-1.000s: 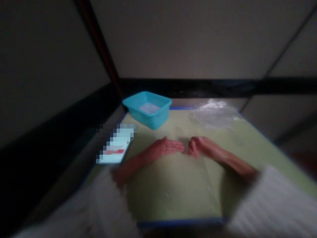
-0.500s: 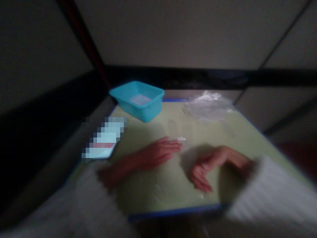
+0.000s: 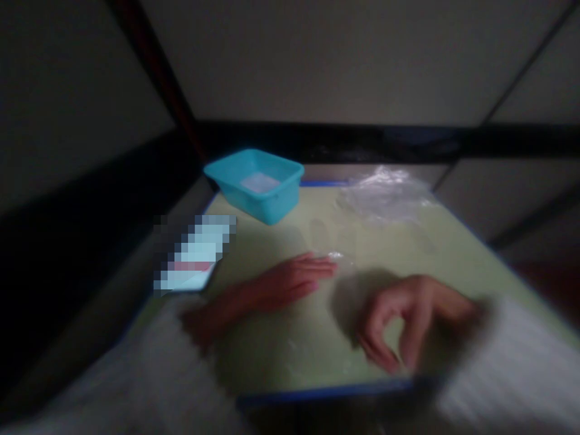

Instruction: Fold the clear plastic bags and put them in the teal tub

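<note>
"How's the left hand (image 3: 290, 281)?"

"Open and flat, palm down, fingers stretched together. It rests on what looks like a thin clear plastic sheet (image 3: 317, 347), with a glint by the fingertips."

"And the right hand (image 3: 396, 297)?"

"Curled into a ring, thumb and fingertips nearly meeting, near the table's front edge. Whether they pinch the plastic, I can't tell; it's too blurred."

"Where is that sheet?"

"On the yellow-green table (image 3: 462, 248), in front of the person. Its glints show between the hands and toward the near edge."

"Farther out?"

"A bright, pixelated slab (image 3: 199, 251) beyond the left forearm, a turquoise basin (image 3: 278, 205) behind it with something pale (image 3: 259, 182) inside, and crumpled clear plastic (image 3: 387, 196) at the back right."
</note>
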Action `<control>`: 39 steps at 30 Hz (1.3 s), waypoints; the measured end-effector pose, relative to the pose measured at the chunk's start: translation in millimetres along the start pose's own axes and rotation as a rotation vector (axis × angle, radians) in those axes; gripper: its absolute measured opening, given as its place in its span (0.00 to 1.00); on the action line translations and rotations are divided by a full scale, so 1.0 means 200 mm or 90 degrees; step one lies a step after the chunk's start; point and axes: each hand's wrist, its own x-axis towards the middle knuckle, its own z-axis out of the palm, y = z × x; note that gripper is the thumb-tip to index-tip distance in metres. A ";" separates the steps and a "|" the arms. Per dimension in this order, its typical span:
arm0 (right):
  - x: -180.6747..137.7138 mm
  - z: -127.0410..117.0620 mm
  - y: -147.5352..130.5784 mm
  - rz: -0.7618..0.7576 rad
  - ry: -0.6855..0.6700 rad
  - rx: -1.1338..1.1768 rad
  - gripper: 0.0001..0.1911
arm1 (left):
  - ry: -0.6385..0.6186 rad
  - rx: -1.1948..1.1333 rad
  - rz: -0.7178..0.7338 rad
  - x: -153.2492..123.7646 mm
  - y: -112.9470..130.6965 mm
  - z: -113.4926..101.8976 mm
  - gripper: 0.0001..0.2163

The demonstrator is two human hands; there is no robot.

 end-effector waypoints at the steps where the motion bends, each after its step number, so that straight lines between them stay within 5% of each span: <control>1: -0.03 -0.02 -0.01 -0.046 0.092 -0.012 0.16 | 0.020 -0.031 0.004 0.00 -0.01 0.00 0.19; 4: -0.07 -0.08 -0.01 -0.177 0.405 0.011 0.13 | 0.126 -0.174 -0.025 0.00 -0.04 -0.01 0.19; 6: -0.08 -0.12 0.00 -0.200 0.536 0.042 0.13 | 0.184 -0.293 -0.083 0.00 -0.07 -0.03 0.19; 11: -0.06 -0.17 0.04 -0.114 0.586 0.008 0.13 | 0.190 -0.633 -0.185 0.01 -0.14 -0.05 0.19; 15: -0.06 -0.16 0.03 -0.137 0.610 0.032 0.13 | 0.182 -0.757 -0.202 0.01 -0.15 -0.05 0.19; 25: -0.03 -0.13 0.01 -0.082 0.546 -0.178 0.13 | 0.180 -0.896 -0.171 0.00 -0.16 -0.07 0.21; 32: 0.05 0.12 -0.05 -0.027 0.270 -0.515 0.07 | 0.129 -0.854 -0.218 -0.02 -0.19 -0.05 0.23; 39: 0.11 0.26 -0.07 0.058 0.166 -0.881 0.03 | 0.116 -0.733 -0.196 -0.03 -0.22 -0.04 0.24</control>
